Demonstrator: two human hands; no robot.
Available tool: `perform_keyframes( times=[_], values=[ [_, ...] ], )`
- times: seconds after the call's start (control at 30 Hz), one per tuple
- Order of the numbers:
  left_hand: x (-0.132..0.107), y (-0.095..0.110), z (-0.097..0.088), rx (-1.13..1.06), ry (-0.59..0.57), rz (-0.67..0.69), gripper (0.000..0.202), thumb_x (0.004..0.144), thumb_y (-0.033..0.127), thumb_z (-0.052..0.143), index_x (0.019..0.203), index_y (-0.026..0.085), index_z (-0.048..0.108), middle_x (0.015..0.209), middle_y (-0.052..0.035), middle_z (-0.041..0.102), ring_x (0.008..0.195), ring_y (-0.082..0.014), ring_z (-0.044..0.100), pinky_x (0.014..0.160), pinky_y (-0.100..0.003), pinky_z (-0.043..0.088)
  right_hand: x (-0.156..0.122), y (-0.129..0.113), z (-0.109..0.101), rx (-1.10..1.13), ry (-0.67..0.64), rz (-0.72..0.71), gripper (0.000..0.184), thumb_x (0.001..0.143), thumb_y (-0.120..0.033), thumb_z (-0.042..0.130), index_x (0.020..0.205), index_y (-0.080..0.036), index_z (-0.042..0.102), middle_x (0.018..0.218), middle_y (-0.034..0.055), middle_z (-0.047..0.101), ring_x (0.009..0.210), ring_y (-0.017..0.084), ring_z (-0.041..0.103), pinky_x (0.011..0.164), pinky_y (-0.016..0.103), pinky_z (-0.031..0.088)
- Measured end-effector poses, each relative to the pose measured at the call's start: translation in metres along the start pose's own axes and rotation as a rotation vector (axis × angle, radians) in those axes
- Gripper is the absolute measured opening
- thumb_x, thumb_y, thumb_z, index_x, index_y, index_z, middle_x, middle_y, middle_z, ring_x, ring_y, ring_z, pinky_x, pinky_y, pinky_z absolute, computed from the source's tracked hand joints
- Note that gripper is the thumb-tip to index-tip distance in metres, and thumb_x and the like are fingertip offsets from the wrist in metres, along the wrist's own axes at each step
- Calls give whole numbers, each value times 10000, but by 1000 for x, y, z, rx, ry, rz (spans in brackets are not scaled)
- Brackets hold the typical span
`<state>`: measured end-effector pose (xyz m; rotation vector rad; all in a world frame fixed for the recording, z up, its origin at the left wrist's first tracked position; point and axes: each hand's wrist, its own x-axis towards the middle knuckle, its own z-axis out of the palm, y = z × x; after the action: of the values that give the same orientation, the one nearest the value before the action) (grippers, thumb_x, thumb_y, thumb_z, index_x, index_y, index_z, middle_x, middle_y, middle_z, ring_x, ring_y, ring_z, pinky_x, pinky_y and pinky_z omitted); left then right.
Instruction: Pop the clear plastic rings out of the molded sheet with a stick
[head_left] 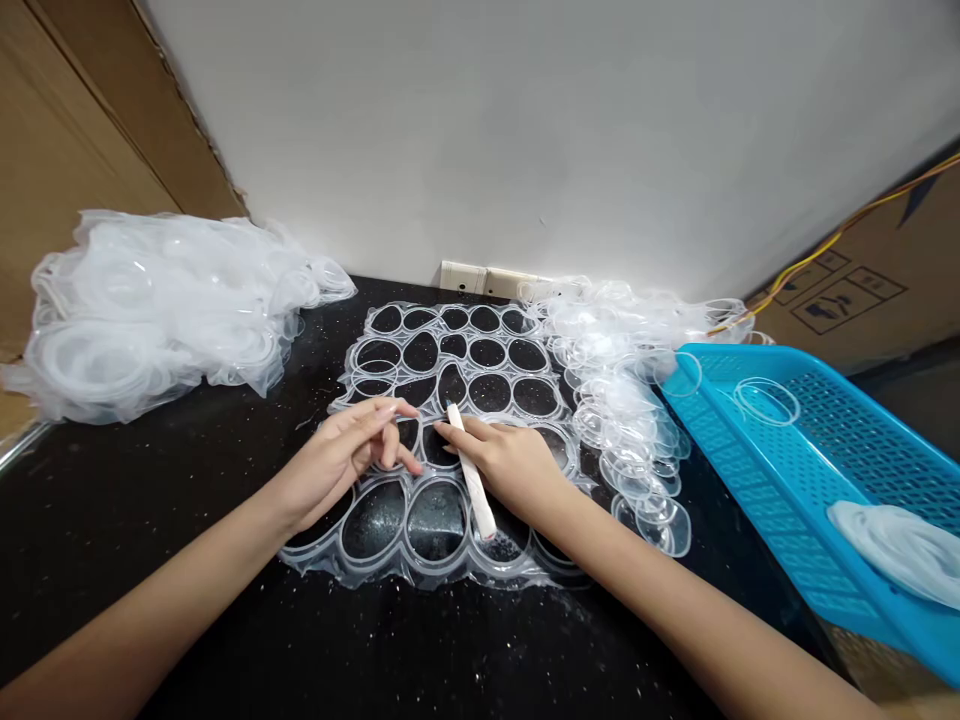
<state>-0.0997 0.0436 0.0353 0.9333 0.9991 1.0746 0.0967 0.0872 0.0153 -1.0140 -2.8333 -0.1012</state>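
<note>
A sheet of clear, rubbery rings [439, 480] joined in rows lies flat on the black speckled counter. My right hand [517, 460] is palm down over the sheet's right half, closed around a slim white stick-shaped tool [474, 490]. The tool's small dark tip points away from me, and its thicker end slants back toward me. Just left of it, my left hand [349, 450] hovers over or rests on the sheet; I cannot tell which. Its fingers are apart and partly bent, with nothing visible in them. Both hands hide some of the middle rings.
A heap of clear ringed sheets [150, 310] stands at the left. Loose clear rings and discs [630, 420] are piled to the right, beside a blue plastic basket [750, 500] holding a few rings and a white bundle [896, 545]. Wall sockets [487, 281] sit behind, near a cardboard box [862, 290].
</note>
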Motion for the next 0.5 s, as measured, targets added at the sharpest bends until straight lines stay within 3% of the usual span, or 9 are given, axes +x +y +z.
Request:
perform_keyframes(
  times=[0.07,0.17,0.27,0.43,0.5],
  values=[
    [-1,2,-1,-7,7,121,178,831,323,534,791,199,655,725,11,656,757,-158,639,771,-264,461,-1,0,-1,-1,-8,5,339,937,-315,336,1221,-243,505,1060,45,644,655,134,614,487,264,331],
    [-3,4,-2,64,10,246,217,841,274,501,722,212,671,962,-10,672,977,-191,584,900,-302,408,-1,0,-1,-4,-15,11,338,940,-300,326,1222,-241,501,1059,51,644,637,127,612,476,263,318],
    [-8,4,-2,208,4,346,225,833,257,497,714,241,688,1050,-8,657,1102,-237,516,981,-388,344,-1,0,-2,-7,-28,13,333,930,-281,354,1229,-239,494,1061,48,644,639,128,615,477,260,317],
    [-21,-6,-5,503,33,628,198,796,236,539,758,313,717,1041,14,664,1080,-268,533,995,-469,327,-1,0,-4,-27,-56,16,350,902,-205,409,1244,-225,482,1070,71,641,621,128,611,467,262,321],
    [-25,-10,-7,425,94,520,120,739,325,602,700,333,716,1077,40,646,1142,-286,479,1032,-470,285,-1,-2,-4,-34,-56,29,334,917,-241,384,1231,-228,495,1090,78,633,615,129,610,463,263,327]
  ],
)
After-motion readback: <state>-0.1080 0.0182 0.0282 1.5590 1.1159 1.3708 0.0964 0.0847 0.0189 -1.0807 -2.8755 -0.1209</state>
